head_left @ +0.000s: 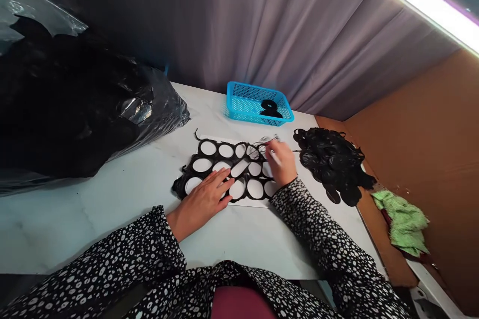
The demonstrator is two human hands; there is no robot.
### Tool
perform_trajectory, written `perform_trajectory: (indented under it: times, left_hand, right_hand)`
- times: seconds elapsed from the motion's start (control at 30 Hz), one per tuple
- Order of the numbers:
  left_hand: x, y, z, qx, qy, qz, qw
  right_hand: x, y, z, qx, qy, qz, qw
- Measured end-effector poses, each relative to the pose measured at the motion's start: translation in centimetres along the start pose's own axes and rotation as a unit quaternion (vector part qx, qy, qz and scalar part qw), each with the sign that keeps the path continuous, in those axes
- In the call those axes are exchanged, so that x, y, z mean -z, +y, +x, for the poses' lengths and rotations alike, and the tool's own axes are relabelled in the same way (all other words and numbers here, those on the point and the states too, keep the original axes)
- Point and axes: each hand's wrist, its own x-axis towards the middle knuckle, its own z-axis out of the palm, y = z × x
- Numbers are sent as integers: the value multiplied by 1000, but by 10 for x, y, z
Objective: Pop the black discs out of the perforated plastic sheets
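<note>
A black sheet full of round holes [246,184] lies on a white board [249,203], whose surface shows white through the openings. My left hand [204,197] rests flat across the lower left part of this sheet, fingers spread. At the sheet's upper right, my right hand [282,159] is closed in a pinch on its thin black edge. Fine dark strands loop beside those fingertips, blurred by motion. Near the middle, one opening looks stretched into a long slot. A ragged black clump [179,185] sits at the sheet's left end.
Behind the sheet stands a blue plastic basket [258,118] holding a few black rings [269,105]. A pile of flat black discs [331,159] lies at right. A large clear bag of black pieces [75,104] fills the left. Green cloth [402,222] lies beside the cardboard wall [419,149].
</note>
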Motion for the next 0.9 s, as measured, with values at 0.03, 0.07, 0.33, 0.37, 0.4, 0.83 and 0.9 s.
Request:
perform_trajectory:
  times: [0.03,0.07,0.33,0.37,0.4,0.83,0.9]
  left_hand:
    - [1,0,1,-1,-2,-2,1000]
    - [3,0,2,0,-5,-3,1000]
    - [24,23,-18,-21,-10,17,1000]
    - [23,28,-23,-24,-15,20,999]
    - [20,31,-29,-27,-18,24,999]
    - [5,39,-42,-18,3,27,999]
    - [5,39,-42,-17,4,26,1000]
  right_hand:
    - [6,14,9,-53,36,-14,998]
    - [12,26,15,-98,69,-19,993]
    - [33,-25,-33,-131,-99,306,938]
    - [31,-38,-43,-129,-137,332,924]
    - [28,-49,-52,-126,-166,351,913]
    - [13,-76,-84,-91,-210,320,920]
    - [12,-76,-84,-81,-206,302,927]
